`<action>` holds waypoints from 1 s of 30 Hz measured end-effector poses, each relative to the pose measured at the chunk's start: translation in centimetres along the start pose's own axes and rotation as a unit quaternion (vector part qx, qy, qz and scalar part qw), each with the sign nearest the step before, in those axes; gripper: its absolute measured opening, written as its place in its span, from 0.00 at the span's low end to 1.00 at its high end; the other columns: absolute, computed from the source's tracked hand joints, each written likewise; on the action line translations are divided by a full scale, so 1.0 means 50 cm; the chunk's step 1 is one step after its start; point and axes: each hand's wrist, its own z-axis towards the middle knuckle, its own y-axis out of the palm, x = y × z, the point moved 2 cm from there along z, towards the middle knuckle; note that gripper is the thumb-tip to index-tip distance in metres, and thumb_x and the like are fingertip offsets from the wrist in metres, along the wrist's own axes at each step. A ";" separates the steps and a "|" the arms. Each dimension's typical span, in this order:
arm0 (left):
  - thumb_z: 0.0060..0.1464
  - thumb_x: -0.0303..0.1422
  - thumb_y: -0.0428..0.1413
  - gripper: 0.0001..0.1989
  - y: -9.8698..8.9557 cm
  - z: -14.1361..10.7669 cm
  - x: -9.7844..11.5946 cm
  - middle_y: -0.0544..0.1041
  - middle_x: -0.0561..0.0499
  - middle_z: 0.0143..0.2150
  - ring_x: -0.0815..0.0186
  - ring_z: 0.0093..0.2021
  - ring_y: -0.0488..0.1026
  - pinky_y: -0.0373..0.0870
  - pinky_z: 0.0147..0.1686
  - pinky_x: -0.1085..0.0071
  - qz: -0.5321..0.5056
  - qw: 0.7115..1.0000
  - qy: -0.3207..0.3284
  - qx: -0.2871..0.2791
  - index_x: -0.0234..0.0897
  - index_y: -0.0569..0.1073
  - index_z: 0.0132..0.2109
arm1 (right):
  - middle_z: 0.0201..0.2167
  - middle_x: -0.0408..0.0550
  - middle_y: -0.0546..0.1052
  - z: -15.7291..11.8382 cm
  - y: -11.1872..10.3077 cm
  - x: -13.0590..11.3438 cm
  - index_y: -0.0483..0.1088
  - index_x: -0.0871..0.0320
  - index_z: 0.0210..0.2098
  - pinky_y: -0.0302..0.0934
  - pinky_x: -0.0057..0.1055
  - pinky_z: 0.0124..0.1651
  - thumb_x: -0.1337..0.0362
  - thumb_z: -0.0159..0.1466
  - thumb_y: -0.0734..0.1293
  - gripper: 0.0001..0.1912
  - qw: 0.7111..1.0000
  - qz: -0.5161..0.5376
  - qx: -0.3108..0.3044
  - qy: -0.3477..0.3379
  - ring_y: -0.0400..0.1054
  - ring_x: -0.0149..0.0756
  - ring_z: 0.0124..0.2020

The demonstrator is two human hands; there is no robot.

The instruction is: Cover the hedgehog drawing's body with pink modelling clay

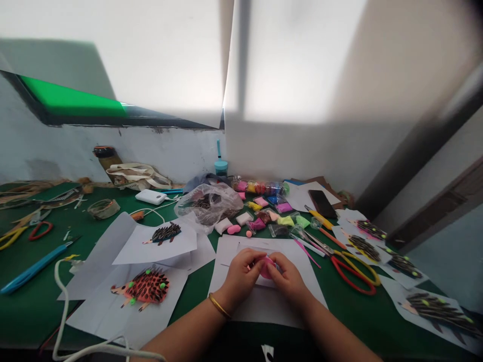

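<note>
Both hands close together, front centre. Left hand [243, 274], gold bracelet [219, 305] at its wrist, and right hand [289, 279] both pinch one pink lump [267, 268] between their fingers. Lump is held above white sheet [271, 314], which lies on the green tabletop [181, 314].

Left, near: paper with red spiny animal figure [149, 287], green dots on it. Behind it, second paper with dark spiny figure [166, 234].

Right: red-and-yellow scissors [356, 274], beside the sheet; four more spiny figures on papers at the far right.

Beyond the sheet: small coloured packets [286, 220], loosely grouped; any print on them too small to read. Dark phone [322, 203] to their right. Clear plastic bag [211, 201] to their left, dark pieces inside.

Further left: white device [150, 196] with small dark display, reading not legible; cable attached.

Farthest, near wall: blue-lidded cup [221, 167], dark-capped bottle [107, 160], tilted.
</note>
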 end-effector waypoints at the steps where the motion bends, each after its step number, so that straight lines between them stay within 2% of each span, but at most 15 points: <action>1: 0.57 0.30 0.57 0.10 0.000 -0.001 0.001 0.77 0.49 0.38 0.63 0.39 0.72 0.70 0.40 0.67 0.001 1.000 -0.007 0.003 0.39 0.77 0.46 | 0.32 0.46 0.73 0.000 0.001 0.001 0.70 0.57 0.32 0.60 0.33 0.41 0.55 0.67 0.60 0.14 1.000 0.002 0.000 0.001 0.66 0.39 0.37; 4: 0.56 0.31 0.57 0.17 0.001 -0.002 0.004 0.76 0.49 0.41 0.64 0.37 0.71 0.70 0.37 0.69 0.000 1.000 -0.025 -0.001 0.41 0.73 0.54 | 0.32 0.46 0.73 -0.001 0.003 0.003 0.69 0.57 0.33 0.60 0.33 0.40 0.55 0.67 0.60 0.14 1.000 0.002 -0.002 0.002 0.66 0.38 0.36; 7: 0.56 0.31 0.57 0.11 0.003 -0.001 0.006 0.76 0.49 0.40 0.63 0.39 0.71 0.69 0.37 0.69 0.011 1.000 -0.014 -0.020 0.41 0.76 0.47 | 0.31 0.46 0.73 -0.001 0.004 0.004 0.70 0.57 0.33 0.61 0.33 0.40 0.55 0.67 0.60 0.14 1.000 -0.002 -0.004 0.003 0.66 0.38 0.35; 10: 0.56 0.30 0.58 0.05 0.002 0.000 0.003 0.76 0.50 0.36 0.63 0.38 0.72 0.68 0.39 0.68 0.011 1.000 -0.019 -0.005 0.39 0.77 0.40 | 0.32 0.47 0.74 -0.001 0.004 0.002 0.70 0.57 0.34 0.62 0.34 0.40 0.54 0.66 0.60 0.14 1.000 -0.003 -0.001 0.009 0.67 0.40 0.37; 14: 0.56 0.33 0.58 0.06 0.002 -0.002 -0.001 0.76 0.49 0.37 0.64 0.37 0.72 0.69 0.38 0.68 -0.013 0.999 -0.050 0.009 0.37 0.75 0.41 | 0.34 0.47 0.75 -0.001 0.003 -0.002 0.70 0.57 0.35 0.62 0.34 0.40 0.53 0.66 0.61 0.14 1.000 0.011 -0.008 0.028 0.68 0.40 0.37; 17: 0.56 0.34 0.58 0.08 0.003 -0.004 0.000 0.76 0.49 0.38 0.64 0.36 0.71 0.68 0.37 0.69 -0.011 0.999 -0.052 0.001 0.38 0.75 0.43 | 0.30 0.46 0.74 -0.001 0.005 -0.003 0.69 0.57 0.32 0.62 0.33 0.37 0.54 0.66 0.60 0.15 0.999 0.004 -0.018 0.029 0.67 0.39 0.34; 22: 0.57 0.36 0.58 0.07 0.001 -0.002 0.005 0.75 0.51 0.32 0.65 0.33 0.70 0.66 0.34 0.70 0.009 0.999 -0.042 0.004 0.37 0.75 0.34 | 0.30 0.46 0.73 -0.002 0.006 -0.003 0.69 0.57 0.32 0.61 0.32 0.37 0.54 0.66 0.60 0.14 0.999 -0.018 -0.010 0.031 0.67 0.38 0.34; 28: 0.56 0.37 0.59 0.09 0.000 -0.001 0.006 0.77 0.50 0.36 0.64 0.35 0.72 0.69 0.35 0.69 -0.013 0.998 -0.062 0.003 0.38 0.76 0.40 | 0.31 0.45 0.74 -0.005 0.001 -0.008 0.69 0.56 0.34 0.61 0.32 0.38 0.54 0.66 0.60 0.13 0.999 0.022 -0.005 0.046 0.68 0.38 0.35; 30: 0.56 0.38 0.58 0.09 0.001 -0.001 0.003 0.78 0.49 0.35 0.64 0.34 0.72 0.69 0.35 0.69 -0.008 0.997 -0.073 0.002 0.37 0.76 0.39 | 0.32 0.45 0.75 -0.004 0.000 -0.008 0.69 0.56 0.35 0.62 0.33 0.40 0.54 0.66 0.61 0.13 0.998 0.026 -0.007 0.050 0.68 0.39 0.35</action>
